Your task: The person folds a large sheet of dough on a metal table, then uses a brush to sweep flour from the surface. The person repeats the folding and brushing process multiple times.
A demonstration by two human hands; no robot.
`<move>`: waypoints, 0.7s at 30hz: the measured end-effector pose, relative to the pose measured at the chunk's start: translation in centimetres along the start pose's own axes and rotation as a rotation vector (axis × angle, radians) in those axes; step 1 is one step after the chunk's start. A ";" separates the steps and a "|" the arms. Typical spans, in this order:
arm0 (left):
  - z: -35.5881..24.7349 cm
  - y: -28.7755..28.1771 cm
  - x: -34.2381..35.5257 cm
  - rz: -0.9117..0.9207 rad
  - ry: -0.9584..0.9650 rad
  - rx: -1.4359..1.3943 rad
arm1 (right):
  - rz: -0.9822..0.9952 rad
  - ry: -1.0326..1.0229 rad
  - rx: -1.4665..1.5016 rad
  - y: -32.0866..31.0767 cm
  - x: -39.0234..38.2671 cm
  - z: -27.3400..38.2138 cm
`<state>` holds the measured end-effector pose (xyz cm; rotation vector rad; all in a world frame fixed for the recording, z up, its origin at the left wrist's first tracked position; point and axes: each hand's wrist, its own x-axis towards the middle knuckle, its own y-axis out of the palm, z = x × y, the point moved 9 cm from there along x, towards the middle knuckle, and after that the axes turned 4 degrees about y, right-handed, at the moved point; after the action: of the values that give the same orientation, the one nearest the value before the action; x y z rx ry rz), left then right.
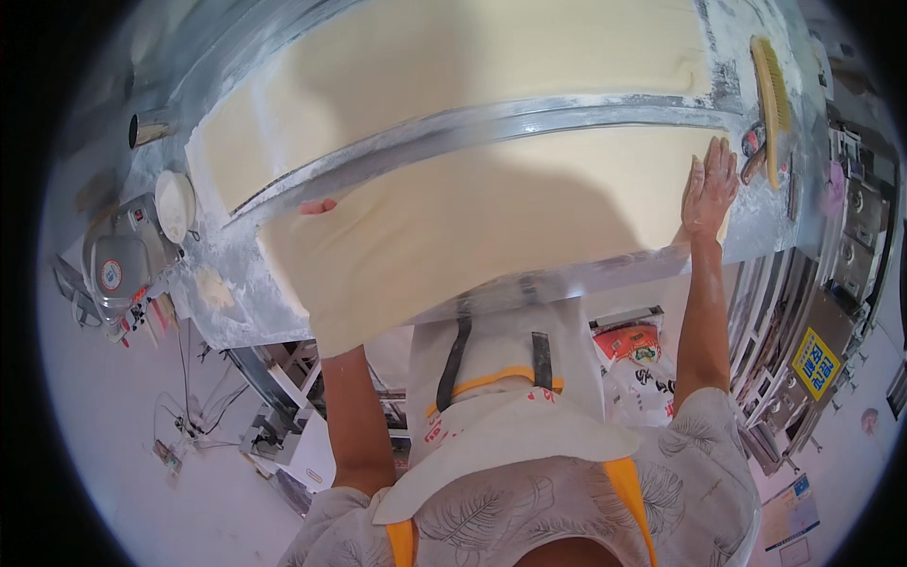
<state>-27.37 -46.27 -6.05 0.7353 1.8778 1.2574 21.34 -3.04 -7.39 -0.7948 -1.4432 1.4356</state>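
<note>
A wide, pale dough sheet (pixel 529 198) lies along the near side of the metal worktable. Its left part is raised and draped over my left forearm, hanging past the table's front edge. My left hand (pixel 318 205) is mostly hidden beneath the sheet; only its fingers show, curled at the sheet's far edge and holding it. At the sheet's right end, my right hand (pixel 710 189) rests flat, fingers stretched forward and holding nothing. A second dough sheet (pixel 491 52) lies farther back, beyond a strip of bare metal.
A bench brush (pixel 773 109) with a wooden back lies at the far right, beside a small dark-handled tool (pixel 753 163). On the left are a metal cylinder (pixel 151 128), a white round dish (pixel 175 206) and a scale (pixel 121 269). Flour dusts the worktable (pixel 250 317). A printed sack (pixel 633 364) stands below.
</note>
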 end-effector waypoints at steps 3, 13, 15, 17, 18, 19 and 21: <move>-0.5 -0.3 -0.5 0.003 0.031 -0.022 | 0.001 0.032 -0.053 -0.7 0.1 0.9; -4.1 -3.4 -4.8 -0.056 0.192 -0.176 | 0.369 -0.215 0.736 -7.3 -4.6 29.3; -3.2 -3.8 -5.3 -0.057 0.179 -0.238 | 0.568 -0.643 0.891 -10.3 -5.0 42.5; -2.2 -3.3 -5.2 -0.045 0.147 -0.307 | 0.775 -0.710 0.853 -9.8 -4.7 52.5; -1.7 -2.7 -5.1 -0.033 0.124 -0.343 | 0.900 -0.706 0.740 -8.1 -4.8 56.1; -1.3 -2.1 -4.9 -0.015 0.103 -0.381 | 1.019 -0.697 0.618 -6.2 -5.2 59.3; -1.0 -0.5 -4.5 0.034 0.070 -0.459 | 1.310 -0.642 0.425 -3.1 -7.2 62.9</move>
<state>-25.70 -50.49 -5.09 0.4804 1.5463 1.6755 -33.14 -34.34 1.01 -1.1044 -0.8685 3.0794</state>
